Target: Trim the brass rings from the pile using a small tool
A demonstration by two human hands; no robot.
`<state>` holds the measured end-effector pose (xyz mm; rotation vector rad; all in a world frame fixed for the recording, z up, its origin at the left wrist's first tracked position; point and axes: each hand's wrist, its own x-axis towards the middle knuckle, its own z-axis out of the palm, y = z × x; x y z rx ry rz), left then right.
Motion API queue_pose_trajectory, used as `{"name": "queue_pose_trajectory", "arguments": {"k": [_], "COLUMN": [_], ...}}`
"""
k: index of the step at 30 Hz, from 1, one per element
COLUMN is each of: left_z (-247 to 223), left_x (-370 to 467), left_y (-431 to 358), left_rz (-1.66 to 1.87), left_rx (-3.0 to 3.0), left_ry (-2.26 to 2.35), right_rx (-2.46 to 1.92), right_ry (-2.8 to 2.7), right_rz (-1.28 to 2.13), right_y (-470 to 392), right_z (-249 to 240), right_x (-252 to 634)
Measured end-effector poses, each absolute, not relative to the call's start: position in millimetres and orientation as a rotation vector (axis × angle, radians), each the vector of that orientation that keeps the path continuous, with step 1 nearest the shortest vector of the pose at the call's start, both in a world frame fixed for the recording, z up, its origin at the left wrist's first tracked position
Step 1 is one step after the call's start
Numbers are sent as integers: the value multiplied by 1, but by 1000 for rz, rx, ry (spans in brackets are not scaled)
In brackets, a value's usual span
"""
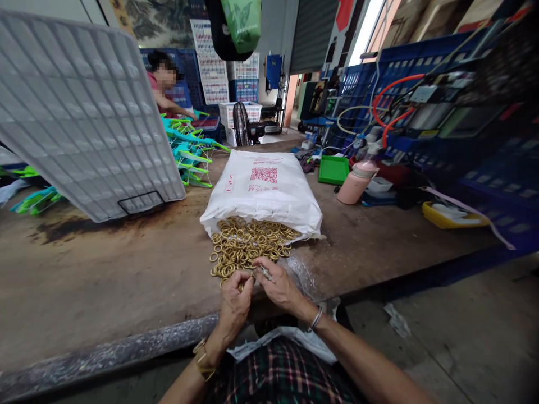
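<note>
A white woven sack (290,196) with red print lies on its side on the table, its mouth toward me. A heap of brass-coloured rings (248,244) spills from it. Just in front of the heap, my left hand (234,303) is closed in a pinch on a brass-coloured ring (241,287). Close beside it, my right hand (280,286) is closed around a small silvery metal tool (265,272), whose exact kind I cannot make out. The fingertips of both hands nearly meet, partly hiding what is between them.
A grey ribbed plastic panel (84,112) stands tilted on the wooden table (138,280) at left, near green and blue plastic hangers (189,151). Rightward are a pink bottle (356,184), green tray (333,169) and yellow tray (455,216). Another person (162,84) works behind the panel.
</note>
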<state>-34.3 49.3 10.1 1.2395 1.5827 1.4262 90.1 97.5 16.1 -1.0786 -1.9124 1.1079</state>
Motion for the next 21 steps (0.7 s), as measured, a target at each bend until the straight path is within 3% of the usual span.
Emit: {"name": "queue_pose_trajectory", "arguments": {"k": [10, 17, 21], "left_z": [14, 10, 11], "left_x": [-35, -33, -34], "left_y": [46, 47, 46], "left_rz": [1170, 1189, 1186], "left_rx": [816, 751, 756], "left_ry": [1218, 1231, 1229], "right_rx": [-1097, -1113, -1114], "right_ry": [-1420, -1637, -1636], "right_rz": [1748, 1410, 1459], "right_y": [100, 103, 104], "right_z": [8, 4, 6], "right_x": [84, 84, 84]}}
